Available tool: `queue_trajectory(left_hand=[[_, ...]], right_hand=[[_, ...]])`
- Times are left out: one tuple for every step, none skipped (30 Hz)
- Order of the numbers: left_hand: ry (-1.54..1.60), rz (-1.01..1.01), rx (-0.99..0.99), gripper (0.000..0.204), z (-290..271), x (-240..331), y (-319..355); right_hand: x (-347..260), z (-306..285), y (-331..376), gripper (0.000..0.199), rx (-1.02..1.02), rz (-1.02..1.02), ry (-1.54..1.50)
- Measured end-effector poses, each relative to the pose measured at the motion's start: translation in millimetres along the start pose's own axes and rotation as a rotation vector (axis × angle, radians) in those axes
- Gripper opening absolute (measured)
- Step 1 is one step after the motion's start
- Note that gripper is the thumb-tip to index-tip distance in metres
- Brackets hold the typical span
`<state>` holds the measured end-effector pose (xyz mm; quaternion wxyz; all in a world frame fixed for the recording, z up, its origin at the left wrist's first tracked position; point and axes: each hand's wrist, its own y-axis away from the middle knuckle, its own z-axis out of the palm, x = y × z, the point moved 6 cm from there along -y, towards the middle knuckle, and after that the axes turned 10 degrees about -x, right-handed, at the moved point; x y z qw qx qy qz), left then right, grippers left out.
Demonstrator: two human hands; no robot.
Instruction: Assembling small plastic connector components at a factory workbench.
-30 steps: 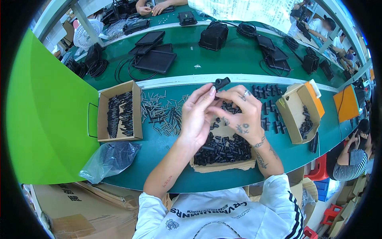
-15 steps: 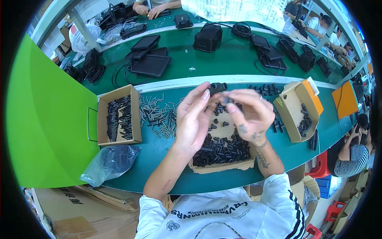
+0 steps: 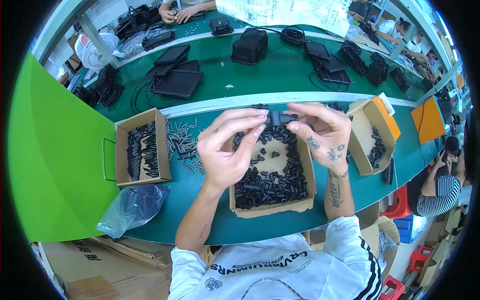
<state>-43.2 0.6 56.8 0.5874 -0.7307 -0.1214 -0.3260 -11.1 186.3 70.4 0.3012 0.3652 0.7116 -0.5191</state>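
Observation:
Between both hands, above the table, is a black T-shaped plastic fitting (image 3: pixel 276 119) lying crosswise. My left hand (image 3: pixel 229 145) pinches its left end with thumb and fingertips. At its other end, my right hand (image 3: pixel 322 131) grips with thumb and forefinger. Below the hands is a shallow cardboard tray (image 3: pixel 274 209) holding many similar small black fittings (image 3: pixel 272 187). To the left, loose thin metal pins (image 3: pixel 181 136) lie scattered on the green table. My fingertips cover both ends of the fitting.
A cardboard box (image 3: pixel 165 167) of black rods stands left, beside a clear plastic bag (image 3: pixel 132 207). Right is another cardboard box (image 3: pixel 357 140) with black parts. Black flat panels (image 3: pixel 177 82) and a black casing (image 3: pixel 249 47) sit beyond the white ledge. A green panel (image 3: pixel 60 150) borders the left.
My right hand's fingers have closed onto the fitting's right end, and the fitting is now held level between both hands. The whole view has shifted slightly.

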Motion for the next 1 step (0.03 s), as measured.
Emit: queue_trajectory(left_hand=[[-0.042, 0.0, -0.027, 0.02, -1.0, 2.0, 0.1]], right_hand=[[3.2, 0.2, 0.4, 0.028, -0.041, 0.025, -0.004]])
